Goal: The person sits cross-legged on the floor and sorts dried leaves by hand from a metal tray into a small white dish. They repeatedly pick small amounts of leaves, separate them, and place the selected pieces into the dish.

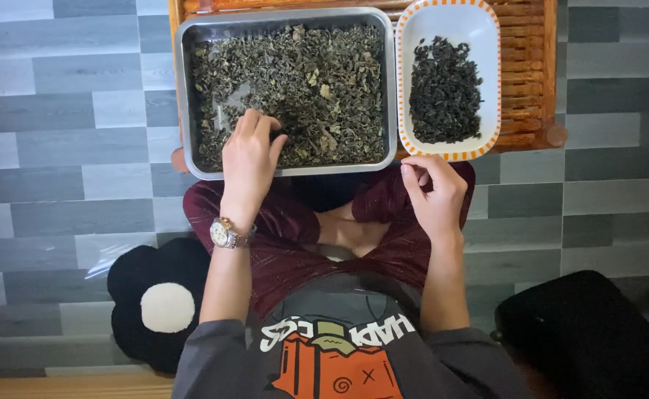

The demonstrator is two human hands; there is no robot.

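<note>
Right hand [434, 193] hovered pinched near the white dish [487, 44], contents unclear; left hand [249, 159] raked loosely into the steel tray [182, 89] beside that dish.

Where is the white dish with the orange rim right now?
In the head view, the white dish sits upper right on the wooden tray, beside the metal pan, just above the right hand.

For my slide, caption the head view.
Left hand sifts dried leaves in steel tray; right hand pinches beside orange-rimmed white dish.
</note>
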